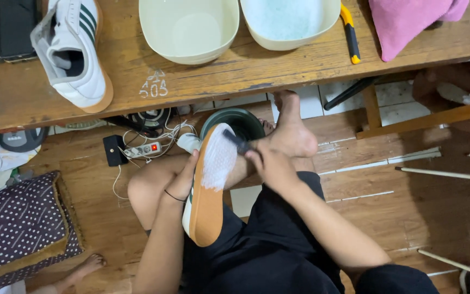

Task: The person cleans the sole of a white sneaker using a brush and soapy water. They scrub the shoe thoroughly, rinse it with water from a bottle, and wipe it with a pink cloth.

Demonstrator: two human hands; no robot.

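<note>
Little here counts as a package, label, sign or screen. The nearest thing to a label is a small chalky white marking painted straight onto the brown wooden desk, near its front edge, just below the pale green oval basin and right of the white shoe. It is a short cluster of faded white strokes, rough and partly worn. At the desk's far left corner lies a dark flat rectangular object; whether it is a screen cannot be told.
</note>
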